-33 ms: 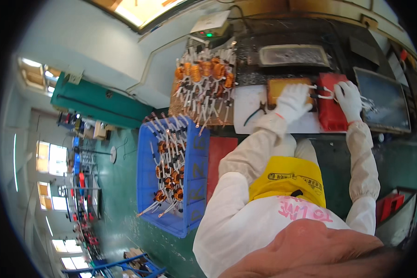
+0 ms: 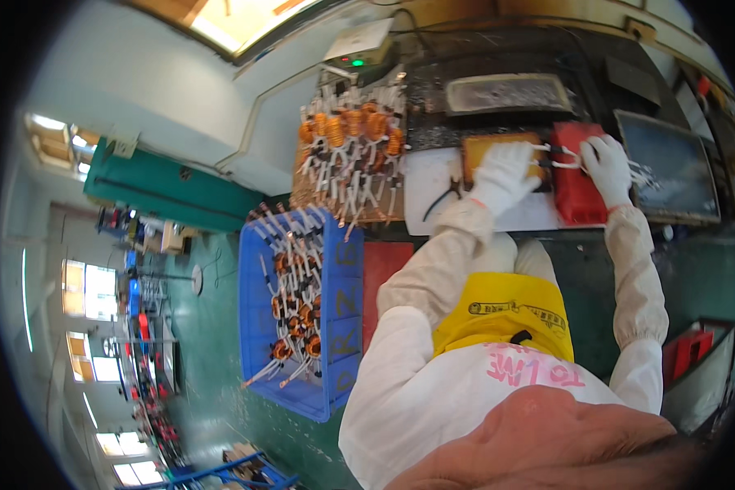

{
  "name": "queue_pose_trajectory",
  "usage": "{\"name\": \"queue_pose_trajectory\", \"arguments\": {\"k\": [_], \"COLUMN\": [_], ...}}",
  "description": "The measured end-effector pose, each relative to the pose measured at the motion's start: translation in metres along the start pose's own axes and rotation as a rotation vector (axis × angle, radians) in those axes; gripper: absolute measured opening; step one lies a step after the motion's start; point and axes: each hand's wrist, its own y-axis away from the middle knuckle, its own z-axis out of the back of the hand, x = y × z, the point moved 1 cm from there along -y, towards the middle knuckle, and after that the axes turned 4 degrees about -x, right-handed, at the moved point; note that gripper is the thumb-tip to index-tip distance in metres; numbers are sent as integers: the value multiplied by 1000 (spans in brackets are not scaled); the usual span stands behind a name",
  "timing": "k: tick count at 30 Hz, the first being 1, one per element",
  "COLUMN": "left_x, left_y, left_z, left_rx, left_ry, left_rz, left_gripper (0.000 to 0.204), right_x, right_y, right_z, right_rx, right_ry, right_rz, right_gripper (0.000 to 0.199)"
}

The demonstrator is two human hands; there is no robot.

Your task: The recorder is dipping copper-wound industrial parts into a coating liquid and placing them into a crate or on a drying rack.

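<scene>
My left hand (image 2: 503, 174), in a white glove, sits over a yellow-orange rectangular pad (image 2: 475, 153). Its fingers look bent, and whatever is under them is hidden. From beside those fingers, white wire leads (image 2: 565, 163) with black sleeves run right across a red block (image 2: 578, 200). My right hand (image 2: 609, 170), also gloved, is closed around the leads above the block's right side. Thin lead ends (image 2: 643, 175) stick out to the right of it. Dark-handled pliers (image 2: 441, 200) lie on a white sheet (image 2: 423, 173) left of my left hand.
Several copper coils with white leads (image 2: 354, 124) are piled on the bench's left part. More fill a blue crate (image 2: 343, 318) below. A grey rectangular tray (image 2: 510, 94) lies behind the pad, a dark framed panel (image 2: 668, 167) stands right, and a device with a green light (image 2: 358, 59) stands at the back.
The whole view has shifted slightly, so the bench appears a little further left. Both hands keep nearly the same places over the pad and the red block.
</scene>
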Motion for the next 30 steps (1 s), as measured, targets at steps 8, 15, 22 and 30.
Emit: {"name": "queue_pose_trajectory", "arguments": {"k": [8,15,22,30], "left_x": [18,13,10,54], "left_y": [8,-6,-11,29], "left_z": [23,13,30,64], "left_rx": [110,246,308,440], "left_ry": [3,-151,-207,-76], "left_rz": [99,-99,-228,254], "left_gripper": [41,27,28,39], "right_x": [-6,-4,-3,3], "right_y": [2,5,2,-3], "right_z": [2,1,4,7], "right_rx": [67,45,57,63], "right_ry": [3,-4,-22,-4], "right_rz": [-165,-169,-161,-98], "right_gripper": [15,15,15,15]}}
